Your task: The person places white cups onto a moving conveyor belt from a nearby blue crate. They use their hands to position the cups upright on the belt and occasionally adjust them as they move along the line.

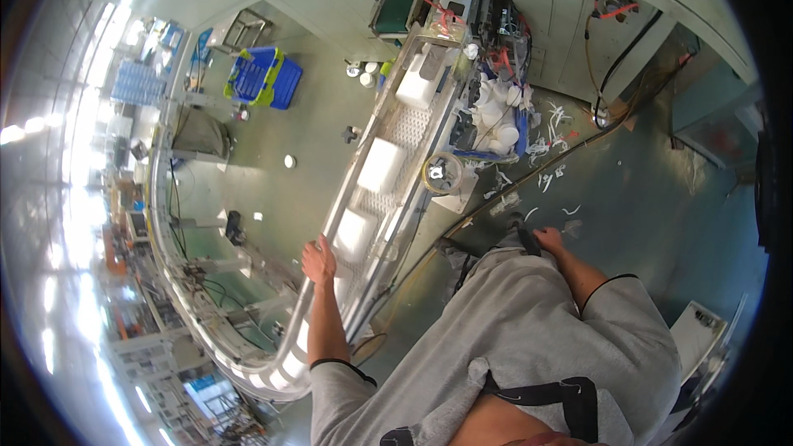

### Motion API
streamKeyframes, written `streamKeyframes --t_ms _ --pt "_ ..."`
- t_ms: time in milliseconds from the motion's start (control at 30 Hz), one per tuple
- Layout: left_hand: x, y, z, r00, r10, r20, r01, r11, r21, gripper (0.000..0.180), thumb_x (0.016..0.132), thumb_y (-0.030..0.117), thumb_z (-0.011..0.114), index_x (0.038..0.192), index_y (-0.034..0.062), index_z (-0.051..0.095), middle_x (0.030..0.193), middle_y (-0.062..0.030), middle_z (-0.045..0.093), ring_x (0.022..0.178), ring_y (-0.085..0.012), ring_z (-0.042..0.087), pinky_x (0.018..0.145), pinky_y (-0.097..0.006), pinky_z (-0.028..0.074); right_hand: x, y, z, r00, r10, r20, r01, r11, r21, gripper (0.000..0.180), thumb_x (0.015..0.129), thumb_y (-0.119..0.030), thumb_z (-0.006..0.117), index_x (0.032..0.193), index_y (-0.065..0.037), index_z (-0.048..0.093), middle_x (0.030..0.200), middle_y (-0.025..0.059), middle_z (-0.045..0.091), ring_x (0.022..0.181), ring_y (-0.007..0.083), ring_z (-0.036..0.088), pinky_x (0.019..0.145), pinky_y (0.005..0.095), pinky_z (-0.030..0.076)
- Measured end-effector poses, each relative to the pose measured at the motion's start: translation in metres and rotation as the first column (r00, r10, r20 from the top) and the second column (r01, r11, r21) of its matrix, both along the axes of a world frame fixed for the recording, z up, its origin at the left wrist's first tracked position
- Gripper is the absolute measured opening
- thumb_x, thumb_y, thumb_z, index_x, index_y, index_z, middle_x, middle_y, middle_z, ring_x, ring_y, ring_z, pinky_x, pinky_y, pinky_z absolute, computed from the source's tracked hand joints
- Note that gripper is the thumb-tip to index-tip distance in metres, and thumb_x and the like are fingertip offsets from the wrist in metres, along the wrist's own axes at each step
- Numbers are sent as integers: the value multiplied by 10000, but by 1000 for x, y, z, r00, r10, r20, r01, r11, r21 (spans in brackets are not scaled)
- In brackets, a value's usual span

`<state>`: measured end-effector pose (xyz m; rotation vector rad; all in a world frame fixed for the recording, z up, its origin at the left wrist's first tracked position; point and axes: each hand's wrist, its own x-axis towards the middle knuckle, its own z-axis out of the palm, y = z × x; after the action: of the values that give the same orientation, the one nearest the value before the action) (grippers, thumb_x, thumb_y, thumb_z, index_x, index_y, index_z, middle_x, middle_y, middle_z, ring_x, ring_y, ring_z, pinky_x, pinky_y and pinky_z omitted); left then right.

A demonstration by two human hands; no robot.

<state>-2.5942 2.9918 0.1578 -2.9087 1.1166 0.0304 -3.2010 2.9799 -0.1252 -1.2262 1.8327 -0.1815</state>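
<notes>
My left hand (318, 260) reaches across the conveyor (410, 128), its fingers curled over the far side rail. Close beside it on the belt lies a white, block-shaped container (356, 231). Further up the belt are a second white container (382, 165) and a third (420, 78), the last one under a metal fixture. My right hand (549, 239) hangs low at my right side near my shoe, away from the conveyor. Its fingers are curled in, and what they hold, if anything, is hidden.
A blue crate (522, 142) heaped with white pieces stands right of the conveyor, near a roll of tape (442, 173). White scraps and a cable (570, 143) lie on the floor. A blue and green basket (285, 83) sits at far left. The conveyor curves away leftward.
</notes>
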Motion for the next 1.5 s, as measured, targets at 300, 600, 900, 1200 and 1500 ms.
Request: streamKeyframes --t_ms 300,600,900,1200,1500 --pt "8 6 -4 998 -56 -16 55 998 -27 656 989 625 347 1243 64 574 1157 -215 619 1108 -418 581 928 -551 441 21 3 21 992 -79 97 65 988 141 528 812 -498 660 956 3 742 937 217 720 908 372 700 829 456 533" --pt "6 8 1 994 -63 -84 64 998 2 714 974 671 333 1295 73 555 1219 -225 594 1135 -424 563 986 -531 419 6 7 8 987 -143 70 126 971 202 476 795 -430 670 979 4 738 971 236 715 964 380 694 862 444 538" --pt "10 2 5 990 5 -141 6 997 77 710 972 664 339 1282 69 570 1260 -227 585 1194 -417 541 1017 -520 408 -13 13 4 988 -147 46 138 979 149 478 833 -453 665 1012 -16 742 1029 217 715 1015 377 678 891 443 526" --pt "11 -2 7 987 31 -158 -9 991 137 812 937 736 323 1359 69 510 1317 -252 547 1240 -431 516 1040 -541 389 -9 11 -1 986 -159 55 147 974 170 447 827 -435 669 976 -22 752 988 207 723 977 361 693 866 437 536" --pt "10 -1 7 985 11 -170 7 995 104 817 919 745 366 1378 83 502 1333 -245 538 1243 -426 514 1048 -528 387 -4 -7 8 995 -86 46 77 983 167 433 823 -422 675 976 -24 752 1006 217 718 997 367 684 884 442 531"
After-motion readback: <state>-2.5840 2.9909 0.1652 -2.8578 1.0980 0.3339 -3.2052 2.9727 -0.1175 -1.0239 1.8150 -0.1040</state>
